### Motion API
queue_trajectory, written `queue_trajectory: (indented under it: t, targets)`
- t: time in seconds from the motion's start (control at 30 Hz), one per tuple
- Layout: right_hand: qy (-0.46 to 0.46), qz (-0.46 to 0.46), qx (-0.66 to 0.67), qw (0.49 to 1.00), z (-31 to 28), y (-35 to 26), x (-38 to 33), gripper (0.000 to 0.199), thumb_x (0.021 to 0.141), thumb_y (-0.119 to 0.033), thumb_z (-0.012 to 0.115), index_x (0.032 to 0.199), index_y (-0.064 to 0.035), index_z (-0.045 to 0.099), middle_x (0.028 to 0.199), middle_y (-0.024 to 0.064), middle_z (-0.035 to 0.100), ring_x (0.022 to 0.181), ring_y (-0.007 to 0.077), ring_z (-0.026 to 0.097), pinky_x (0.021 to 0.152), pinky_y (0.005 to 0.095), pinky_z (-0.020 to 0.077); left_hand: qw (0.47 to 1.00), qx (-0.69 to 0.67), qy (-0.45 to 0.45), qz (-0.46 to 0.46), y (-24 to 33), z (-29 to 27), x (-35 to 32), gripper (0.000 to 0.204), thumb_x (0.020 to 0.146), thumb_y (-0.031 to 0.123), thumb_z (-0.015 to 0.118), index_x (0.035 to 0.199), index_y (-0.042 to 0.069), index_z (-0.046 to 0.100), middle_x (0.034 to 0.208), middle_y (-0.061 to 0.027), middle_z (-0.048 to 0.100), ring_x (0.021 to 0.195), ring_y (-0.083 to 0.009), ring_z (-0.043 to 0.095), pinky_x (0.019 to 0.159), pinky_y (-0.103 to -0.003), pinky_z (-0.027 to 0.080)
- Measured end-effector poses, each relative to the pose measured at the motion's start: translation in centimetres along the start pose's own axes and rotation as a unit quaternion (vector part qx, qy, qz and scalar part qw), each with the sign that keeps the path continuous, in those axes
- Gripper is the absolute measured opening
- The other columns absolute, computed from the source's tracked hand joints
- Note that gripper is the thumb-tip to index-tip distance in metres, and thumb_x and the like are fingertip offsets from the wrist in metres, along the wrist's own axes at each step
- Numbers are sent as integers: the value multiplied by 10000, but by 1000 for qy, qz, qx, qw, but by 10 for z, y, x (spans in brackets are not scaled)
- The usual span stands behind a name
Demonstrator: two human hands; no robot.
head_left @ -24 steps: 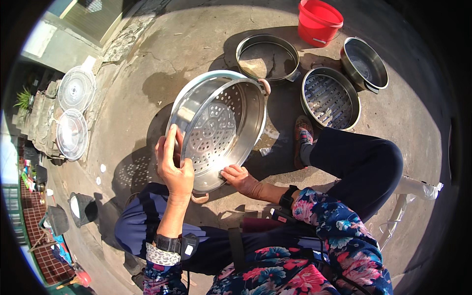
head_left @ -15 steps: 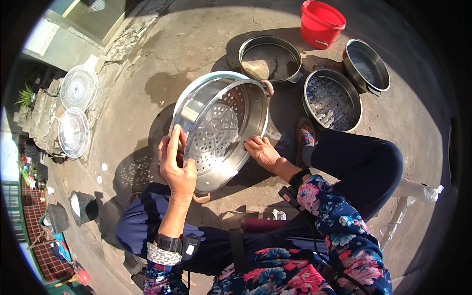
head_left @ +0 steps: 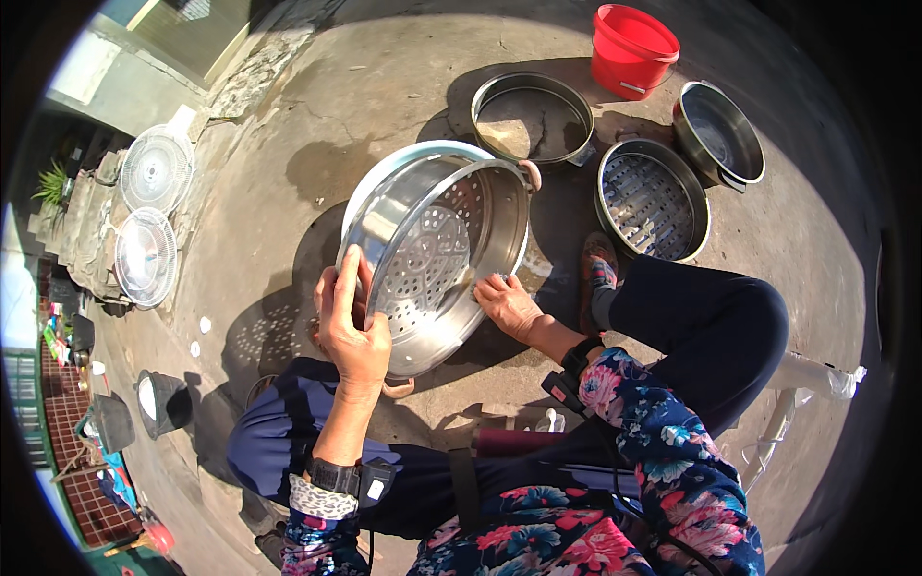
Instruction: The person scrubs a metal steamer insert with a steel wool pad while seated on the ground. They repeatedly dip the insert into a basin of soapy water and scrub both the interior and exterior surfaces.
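Fingers of left hand [head_left: 351, 326] curled over near rim of perforated steel steamer tray [head_left: 437, 250], gripping, tray tilted up at frame centre. Right hand [head_left: 507, 302] flat, fingers spread against tray's lower right wall. Beyond, upper right: steel ring [head_left: 531, 115], second perforated tray [head_left: 653, 197], pot [head_left: 720, 134], red bucket [head_left: 632, 50].

One head-worn fisheye looks steeply down, close over the steamer tray [head_left: 437, 259].
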State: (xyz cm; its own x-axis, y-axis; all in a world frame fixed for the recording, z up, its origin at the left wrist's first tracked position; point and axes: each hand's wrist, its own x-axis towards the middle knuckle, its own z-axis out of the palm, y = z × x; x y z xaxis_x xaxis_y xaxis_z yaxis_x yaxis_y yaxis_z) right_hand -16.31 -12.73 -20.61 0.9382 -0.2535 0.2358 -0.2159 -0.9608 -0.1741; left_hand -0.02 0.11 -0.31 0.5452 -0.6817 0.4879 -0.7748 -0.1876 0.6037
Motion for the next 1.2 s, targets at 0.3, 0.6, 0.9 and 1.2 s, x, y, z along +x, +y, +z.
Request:
queue_trajectory:
  t: [0.3, 0.6, 0.9, 1.2]
  targets:
    - [-28, 91, 296, 951, 8, -92, 20, 207, 817, -130, 588, 1007, -54, 614, 1019, 90, 584, 995, 277, 525, 785, 401, 453, 1000, -16, -7, 1, 7, 4, 1, 703, 621, -133, 439, 1285, 62, 559, 1191, -151, 571, 1144, -280, 523, 709, -275, 538]
    - [-13, 29, 16, 999, 4, -16, 10, 252, 772, -138, 559, 1008, -55, 591, 1075, 59, 524, 1027, 219, 499, 774, 400, 426, 1000, 23, 12, 14, 1, 2, -1, 702, 602, -93, 469, 1271, 89, 580, 1157, -172, 581, 1027, -293, 581, 701, -299, 542]
    - [-72, 180, 327, 925, 9, -96, 34, 233, 802, -155, 608, 1015, -65, 634, 1011, 72, 596, 994, 304, 525, 853, 413, 436, 1000, -14, 0, -1, 8, 4, 2, 669, 617, -94, 458, 1263, 43, 570, 1168, -154, 591, 1137, -325, 515, 881, -361, 493]
    - [72, 29, 441, 894, -7, -104, 38, 206, 835, -155, 577, 1012, -66, 632, 1026, 83, 582, 993, 285, 520, 815, 406, 453, 999, 29, 2, 27, 3, 3, 2, 660, 617, -65, 474, 1258, 50, 577, 1167, -164, 597, 1126, -344, 523, 903, -384, 483]
